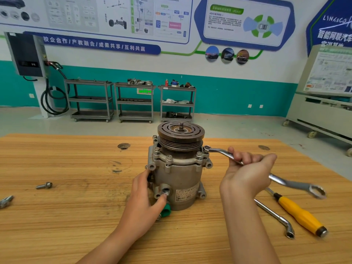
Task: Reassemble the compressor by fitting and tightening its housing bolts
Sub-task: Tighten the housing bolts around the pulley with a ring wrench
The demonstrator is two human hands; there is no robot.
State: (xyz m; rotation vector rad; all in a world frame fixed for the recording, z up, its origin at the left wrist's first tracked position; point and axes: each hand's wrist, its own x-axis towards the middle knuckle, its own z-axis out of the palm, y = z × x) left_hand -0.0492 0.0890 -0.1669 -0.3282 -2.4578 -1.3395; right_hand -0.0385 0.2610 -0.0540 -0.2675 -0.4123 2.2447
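The grey cast-metal compressor with its grooved pulley stands upright on the wooden desk. The left hand wraps its fingers round the lower side, and the right hand has its fingers clamped on a silver ring wrench seated on a right-flange housing bolt. A hard pull could tip the tall body or slip the ring off, rounding the head.

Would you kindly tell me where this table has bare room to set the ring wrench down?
Bare wood lies between the loose bolt and the compressor, also the near edge left of the left hand. Crowded: right side, around the yellow screwdriver and L-shaped wrench.
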